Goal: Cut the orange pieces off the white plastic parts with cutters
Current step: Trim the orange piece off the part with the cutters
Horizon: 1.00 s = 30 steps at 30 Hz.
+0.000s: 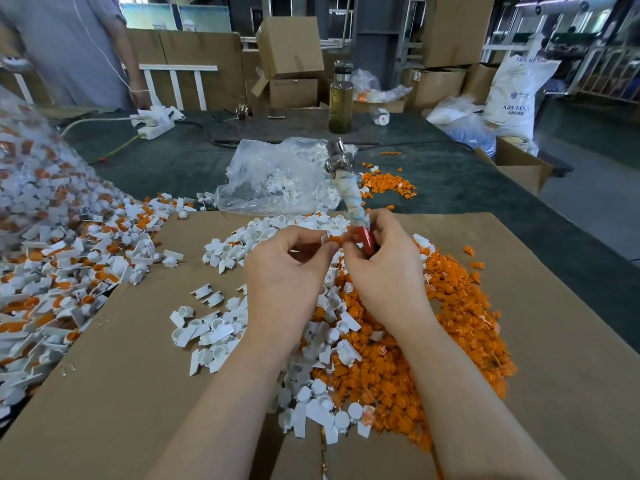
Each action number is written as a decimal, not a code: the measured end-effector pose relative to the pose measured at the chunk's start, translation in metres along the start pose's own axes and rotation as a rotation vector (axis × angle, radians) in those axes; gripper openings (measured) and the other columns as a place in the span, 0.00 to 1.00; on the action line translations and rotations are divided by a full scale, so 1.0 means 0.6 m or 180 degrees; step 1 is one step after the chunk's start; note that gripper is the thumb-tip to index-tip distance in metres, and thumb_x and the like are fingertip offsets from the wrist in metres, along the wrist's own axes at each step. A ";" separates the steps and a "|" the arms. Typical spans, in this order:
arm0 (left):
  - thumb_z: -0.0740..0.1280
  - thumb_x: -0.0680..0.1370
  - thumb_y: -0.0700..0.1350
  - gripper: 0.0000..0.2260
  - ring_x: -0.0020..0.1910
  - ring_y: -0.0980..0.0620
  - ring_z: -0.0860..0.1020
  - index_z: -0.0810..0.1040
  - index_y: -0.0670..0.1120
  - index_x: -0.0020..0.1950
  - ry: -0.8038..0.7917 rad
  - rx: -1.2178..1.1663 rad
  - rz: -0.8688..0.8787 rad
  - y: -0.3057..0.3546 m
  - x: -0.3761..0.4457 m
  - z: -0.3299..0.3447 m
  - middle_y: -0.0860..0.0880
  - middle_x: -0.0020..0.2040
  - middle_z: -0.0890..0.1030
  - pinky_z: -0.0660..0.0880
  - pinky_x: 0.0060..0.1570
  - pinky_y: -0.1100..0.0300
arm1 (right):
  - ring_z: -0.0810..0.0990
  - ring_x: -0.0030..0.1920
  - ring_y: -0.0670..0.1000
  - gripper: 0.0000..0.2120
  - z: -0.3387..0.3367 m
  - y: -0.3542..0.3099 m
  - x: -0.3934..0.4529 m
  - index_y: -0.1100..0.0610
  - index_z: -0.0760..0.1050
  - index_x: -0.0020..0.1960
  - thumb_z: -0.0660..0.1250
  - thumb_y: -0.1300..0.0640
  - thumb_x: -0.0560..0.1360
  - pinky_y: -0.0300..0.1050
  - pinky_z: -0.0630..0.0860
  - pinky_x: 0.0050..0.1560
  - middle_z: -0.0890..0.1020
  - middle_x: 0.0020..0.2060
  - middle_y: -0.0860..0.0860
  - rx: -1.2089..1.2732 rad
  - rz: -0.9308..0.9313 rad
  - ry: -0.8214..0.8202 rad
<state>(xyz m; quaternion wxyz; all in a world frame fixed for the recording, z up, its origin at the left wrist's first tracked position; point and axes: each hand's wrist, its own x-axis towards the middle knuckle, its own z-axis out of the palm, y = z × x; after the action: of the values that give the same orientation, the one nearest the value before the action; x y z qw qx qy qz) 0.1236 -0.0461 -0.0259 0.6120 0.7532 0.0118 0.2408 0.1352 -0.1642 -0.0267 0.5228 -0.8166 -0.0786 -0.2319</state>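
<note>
Above the cardboard sheet on the table, the left hand pinches a white plastic part with its orange piece between thumb and fingers. Touching it from the right, the right hand has its fingers curled round the red-handled cutters. Cut orange pieces are heaped on the sheet's right side, and uncut parts spill over its left edge.

Two hands, one bottle, one clear bag, perhaps three heaps of parts.
</note>
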 end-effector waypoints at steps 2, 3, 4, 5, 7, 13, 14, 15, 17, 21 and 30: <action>0.77 0.72 0.43 0.07 0.32 0.62 0.81 0.83 0.55 0.40 0.0030 -0.0141 -0.0107 -0.003 0.002 -0.003 0.61 0.35 0.84 0.73 0.31 0.73 | 0.76 0.33 0.36 0.07 -0.002 -0.002 0.000 0.52 0.73 0.52 0.66 0.61 0.76 0.27 0.68 0.32 0.81 0.38 0.43 0.0109 0.0045 -0.0090; 0.76 0.73 0.43 0.07 0.33 0.61 0.82 0.83 0.54 0.40 0.0039 -0.0269 -0.0195 -0.004 0.004 -0.005 0.59 0.35 0.84 0.75 0.33 0.71 | 0.76 0.32 0.36 0.06 -0.004 -0.003 0.000 0.52 0.73 0.52 0.66 0.61 0.77 0.27 0.68 0.31 0.82 0.40 0.44 0.0188 0.0081 -0.0131; 0.76 0.73 0.42 0.06 0.34 0.59 0.83 0.83 0.52 0.41 0.0045 -0.0409 -0.0288 -0.005 0.006 -0.008 0.56 0.35 0.85 0.77 0.35 0.69 | 0.76 0.30 0.36 0.06 -0.006 -0.005 0.000 0.51 0.73 0.51 0.65 0.61 0.77 0.27 0.68 0.29 0.83 0.41 0.45 0.0276 0.0128 -0.0167; 0.76 0.73 0.41 0.05 0.36 0.56 0.84 0.83 0.50 0.41 0.0045 -0.0560 -0.0373 -0.006 0.008 -0.010 0.54 0.35 0.85 0.79 0.37 0.67 | 0.76 0.29 0.36 0.06 -0.008 -0.005 0.000 0.51 0.72 0.51 0.65 0.61 0.78 0.27 0.67 0.28 0.83 0.41 0.45 0.0352 0.0185 -0.0195; 0.75 0.74 0.38 0.04 0.37 0.52 0.85 0.83 0.47 0.42 0.0047 -0.0894 -0.0515 -0.006 0.012 -0.014 0.49 0.35 0.85 0.80 0.38 0.63 | 0.77 0.31 0.37 0.06 -0.014 -0.005 0.001 0.50 0.72 0.51 0.65 0.60 0.78 0.27 0.69 0.29 0.81 0.41 0.46 0.0432 0.0322 -0.0255; 0.73 0.74 0.35 0.06 0.35 0.51 0.85 0.81 0.45 0.42 0.0060 -0.1485 -0.0666 -0.005 0.020 -0.021 0.49 0.33 0.85 0.80 0.37 0.63 | 0.66 0.27 0.44 0.07 -0.034 0.003 0.006 0.50 0.74 0.49 0.65 0.62 0.76 0.36 0.64 0.27 0.72 0.34 0.48 0.0449 0.0636 -0.0931; 0.73 0.74 0.34 0.06 0.35 0.51 0.85 0.81 0.44 0.42 0.0078 -0.1526 -0.0668 -0.005 0.021 -0.022 0.49 0.33 0.84 0.80 0.37 0.63 | 0.66 0.29 0.46 0.06 -0.037 0.004 0.006 0.51 0.74 0.50 0.66 0.62 0.76 0.39 0.64 0.29 0.71 0.35 0.50 0.0400 0.0642 -0.1073; 0.72 0.74 0.34 0.05 0.34 0.51 0.85 0.81 0.44 0.43 0.0096 -0.1564 -0.0673 -0.005 0.021 -0.024 0.49 0.34 0.84 0.80 0.37 0.63 | 0.67 0.32 0.48 0.06 -0.039 0.004 0.007 0.53 0.74 0.50 0.66 0.62 0.76 0.43 0.65 0.33 0.71 0.36 0.51 0.0344 0.0638 -0.1197; 0.72 0.74 0.33 0.05 0.35 0.51 0.85 0.81 0.43 0.43 0.0120 -0.1630 -0.0695 -0.004 0.023 -0.027 0.49 0.34 0.84 0.80 0.37 0.63 | 0.70 0.36 0.53 0.06 -0.041 0.003 0.007 0.55 0.74 0.51 0.67 0.61 0.75 0.51 0.68 0.39 0.74 0.39 0.52 0.0253 0.0628 -0.1397; 0.72 0.74 0.33 0.04 0.35 0.51 0.85 0.81 0.41 0.45 0.0156 -0.1747 -0.0742 -0.001 0.025 -0.034 0.49 0.34 0.85 0.81 0.39 0.63 | 0.75 0.41 0.52 0.08 -0.044 0.005 0.006 0.48 0.71 0.47 0.69 0.58 0.75 0.51 0.71 0.44 0.77 0.42 0.50 0.0041 0.0665 -0.1691; 0.71 0.74 0.33 0.04 0.35 0.51 0.84 0.81 0.41 0.44 0.0165 -0.1881 -0.0717 0.000 0.032 -0.047 0.47 0.36 0.84 0.80 0.38 0.63 | 0.71 0.32 0.38 0.15 -0.047 0.008 0.005 0.42 0.66 0.42 0.69 0.58 0.75 0.39 0.66 0.37 0.72 0.38 0.45 -0.0052 0.0534 -0.2015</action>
<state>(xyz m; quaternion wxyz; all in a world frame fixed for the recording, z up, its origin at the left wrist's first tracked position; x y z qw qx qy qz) 0.1298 -0.0143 -0.0156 0.8266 0.5304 0.0402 0.1837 0.1312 -0.1919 -0.0197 0.4831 -0.8559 -0.1679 0.0768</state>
